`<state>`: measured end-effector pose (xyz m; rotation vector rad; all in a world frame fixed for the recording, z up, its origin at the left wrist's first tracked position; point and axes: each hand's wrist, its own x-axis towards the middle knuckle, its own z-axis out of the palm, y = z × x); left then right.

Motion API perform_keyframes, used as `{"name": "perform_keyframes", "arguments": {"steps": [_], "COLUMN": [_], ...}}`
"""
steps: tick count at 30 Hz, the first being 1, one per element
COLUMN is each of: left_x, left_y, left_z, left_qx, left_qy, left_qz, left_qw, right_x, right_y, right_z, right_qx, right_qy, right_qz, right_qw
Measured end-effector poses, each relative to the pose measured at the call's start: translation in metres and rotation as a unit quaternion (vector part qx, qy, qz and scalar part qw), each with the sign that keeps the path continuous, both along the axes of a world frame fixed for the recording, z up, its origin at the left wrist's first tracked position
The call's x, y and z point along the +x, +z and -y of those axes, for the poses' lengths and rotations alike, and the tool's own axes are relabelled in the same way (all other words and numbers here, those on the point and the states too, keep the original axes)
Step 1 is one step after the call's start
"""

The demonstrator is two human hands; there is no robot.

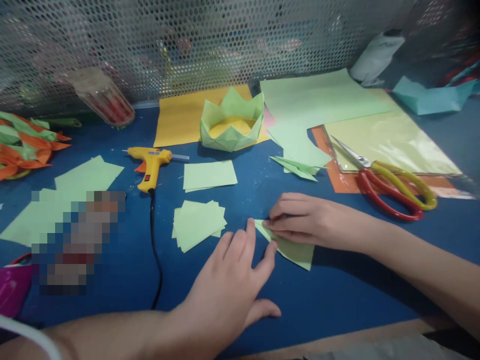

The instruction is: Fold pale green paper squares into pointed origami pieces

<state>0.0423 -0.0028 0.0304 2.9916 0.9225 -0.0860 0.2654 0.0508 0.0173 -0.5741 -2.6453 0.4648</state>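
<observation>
A partly folded piece of light green paper [300, 252] lies on the blue table in front of me. My right hand [313, 220] has its fingers together, pressing and gripping the paper's upper edge. Its fingertips hide part of the fold. My left hand [230, 280] has its fingers apart, with one fingertip at the paper's pointed left corner and another touching its lower edge. To the left of the paper sits a loose pile of small green sheets [198, 225]. Behind that lies a neater green stack [210, 176]. A folded green paper piece [300, 167] rests farther back.
A yellow glue gun [152, 165] lies at left with its black cord [155, 260] trailing forward. Scissors [390, 187] with red and yellow handles lie at right. A green paper crown-like ring [230, 142] stands before the perforated metal screen [210, 50]. A jar [103, 100] leans at back left.
</observation>
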Motion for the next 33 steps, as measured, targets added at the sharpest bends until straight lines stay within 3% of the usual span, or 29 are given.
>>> {"name": "perform_keyframes", "arguments": {"steps": [5, 11, 23, 33], "left_x": [0.0000, 0.0007, -0.0008, -0.0011], "left_y": [0.0010, 0.0025, -0.0008, 0.0001], "left_z": [-0.0022, -0.0025, 0.0028, 0.0007], "left_qx": [-0.029, -0.037, 0.010, -0.013], "left_qy": [0.001, 0.006, 0.008, -0.003], "left_qz": [0.004, 0.010, 0.002, -0.025], "left_qw": [1.000, 0.999, 1.000, 1.000], "right_x": [0.0002, -0.0033, -0.0031, 0.0009], "right_y": [0.0005, 0.0002, 0.0024, 0.0054], "right_z": [0.0006, 0.0017, 0.0005, 0.0009], "right_qx": [0.002, 0.076, 0.130, 0.092], "right_qy": [-0.002, -0.010, -0.003, 0.001], "right_qz": [0.014, 0.027, 0.026, 0.054], "right_qw": [1.000, 0.997, 0.991, 0.994]}}
